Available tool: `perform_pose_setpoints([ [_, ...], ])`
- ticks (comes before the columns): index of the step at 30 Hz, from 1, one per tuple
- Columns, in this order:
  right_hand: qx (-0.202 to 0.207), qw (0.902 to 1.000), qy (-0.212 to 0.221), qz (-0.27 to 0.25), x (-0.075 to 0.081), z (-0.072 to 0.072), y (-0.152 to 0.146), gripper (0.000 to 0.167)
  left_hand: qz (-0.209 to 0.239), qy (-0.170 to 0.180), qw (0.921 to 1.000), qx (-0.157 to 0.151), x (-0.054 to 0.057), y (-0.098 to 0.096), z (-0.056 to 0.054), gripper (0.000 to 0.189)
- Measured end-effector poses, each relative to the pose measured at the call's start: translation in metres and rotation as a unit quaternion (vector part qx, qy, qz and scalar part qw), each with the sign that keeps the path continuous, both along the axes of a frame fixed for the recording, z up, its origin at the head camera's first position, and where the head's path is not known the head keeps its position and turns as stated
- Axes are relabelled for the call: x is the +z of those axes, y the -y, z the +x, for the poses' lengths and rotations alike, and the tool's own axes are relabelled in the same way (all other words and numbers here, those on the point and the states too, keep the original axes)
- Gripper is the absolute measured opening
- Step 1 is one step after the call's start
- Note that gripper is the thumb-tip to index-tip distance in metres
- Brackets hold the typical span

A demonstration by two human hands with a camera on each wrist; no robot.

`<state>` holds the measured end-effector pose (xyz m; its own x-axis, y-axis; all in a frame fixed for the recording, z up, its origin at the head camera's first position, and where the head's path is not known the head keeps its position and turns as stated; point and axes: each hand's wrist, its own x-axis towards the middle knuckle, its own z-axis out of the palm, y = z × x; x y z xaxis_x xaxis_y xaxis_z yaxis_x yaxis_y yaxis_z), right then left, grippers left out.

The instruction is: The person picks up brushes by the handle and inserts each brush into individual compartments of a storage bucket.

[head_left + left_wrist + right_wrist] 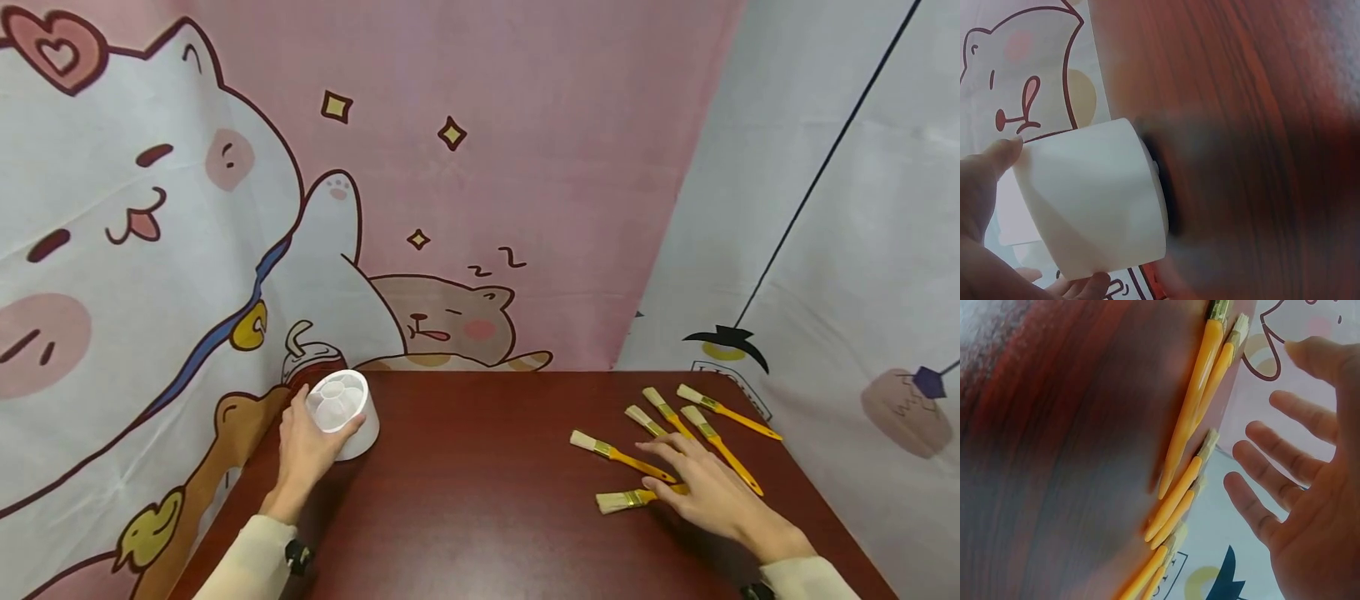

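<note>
My left hand [302, 454] grips a round white pen holder [365, 435] near the back left of the table, thumb at the rim on one side and fingers on the other. Its top shows a small round compartment and divider walls. The left wrist view shows the holder's smooth side [1097, 194] with a dark shadow by its base. Over at the right, my right hand [712, 493] hovers with spread fingers above several flat paintbrushes with yellow handles and pale bristles. One brush [626, 500] is partly hidden under the thumb; another brush [630, 460] lies just beyond it.
The brushes lie loosely fanned on the dark red-brown wooden table [480, 500], the farthest brush [738, 419] by the right edge. A cloth backdrop [570, 167] with cartoon animals stands behind the table and along both sides.
</note>
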<state>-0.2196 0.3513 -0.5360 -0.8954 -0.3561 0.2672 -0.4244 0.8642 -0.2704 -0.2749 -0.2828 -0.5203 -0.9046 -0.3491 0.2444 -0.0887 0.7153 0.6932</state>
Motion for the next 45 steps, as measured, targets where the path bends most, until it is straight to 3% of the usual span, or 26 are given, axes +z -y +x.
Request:
perform_pose_setpoints([
  [16,-0.002,0.9998,0.007,0.018,-0.007,-0.022,0.010,0.049,-0.015,0.029,0.9970,-0.070,0.003,-0.043,0.007,0.132],
  [24,0.005,0.9998,0.006,0.019,-0.008,-0.031,0.016,0.048,-0.013,0.037,0.9951,-0.091,0.003,-0.063,0.011,0.131],
  [35,0.011,0.9985,0.053,-0.007,-0.015,-0.045,0.022,0.047,-0.018,0.031,0.9921,-0.120,0.002,-0.094,0.015,0.126],
  [45,0.010,0.9990,0.037,0.022,-0.017,-0.053,0.033,0.040,-0.016,0.020,0.9879,-0.153,0.003,-0.125,0.020,0.125],
])
